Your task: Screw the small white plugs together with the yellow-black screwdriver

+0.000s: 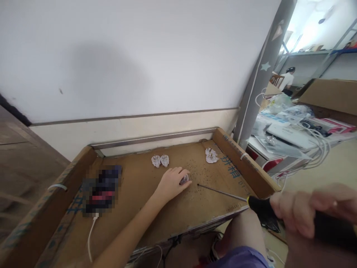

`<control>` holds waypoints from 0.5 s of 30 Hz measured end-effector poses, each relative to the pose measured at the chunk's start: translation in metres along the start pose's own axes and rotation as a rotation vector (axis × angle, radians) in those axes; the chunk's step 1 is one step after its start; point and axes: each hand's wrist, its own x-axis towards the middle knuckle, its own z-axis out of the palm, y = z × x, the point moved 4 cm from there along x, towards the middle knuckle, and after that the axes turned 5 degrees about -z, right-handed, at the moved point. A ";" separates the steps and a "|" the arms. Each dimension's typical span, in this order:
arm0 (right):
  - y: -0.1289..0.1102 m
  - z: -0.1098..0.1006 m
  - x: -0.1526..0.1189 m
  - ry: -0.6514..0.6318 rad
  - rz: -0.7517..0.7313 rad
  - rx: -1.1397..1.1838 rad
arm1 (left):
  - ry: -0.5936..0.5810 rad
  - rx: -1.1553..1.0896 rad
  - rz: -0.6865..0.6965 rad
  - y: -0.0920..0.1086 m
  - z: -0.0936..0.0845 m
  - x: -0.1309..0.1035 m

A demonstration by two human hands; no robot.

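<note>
On cardboard [134, 193], pale plugs [164, 160], probably shelves [309, 53] beyond

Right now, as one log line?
left hand: holding clear piece | right hand: gripping screwdriver, tip right of piece | cardboard: plugs lying toward far edge

L fingers [187, 184] – clear pc [184, 179], R fingers [304, 216] – screwdriver [259, 207]

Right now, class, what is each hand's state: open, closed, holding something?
Left hand: partly closed, holding a clear plastic piece.
Right hand: closed around a black-handled screwdriver.
</note>
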 end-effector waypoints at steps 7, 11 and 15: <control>0.038 0.055 0.027 0.223 0.077 0.005 | 0.090 -0.206 -0.140 -0.011 0.001 -0.010; 0.033 0.065 0.024 0.166 0.047 0.087 | 0.040 -0.272 -0.203 -0.014 0.005 -0.013; 0.000 0.066 0.023 0.169 -0.149 0.125 | 0.050 -0.260 -0.207 -0.011 0.008 -0.014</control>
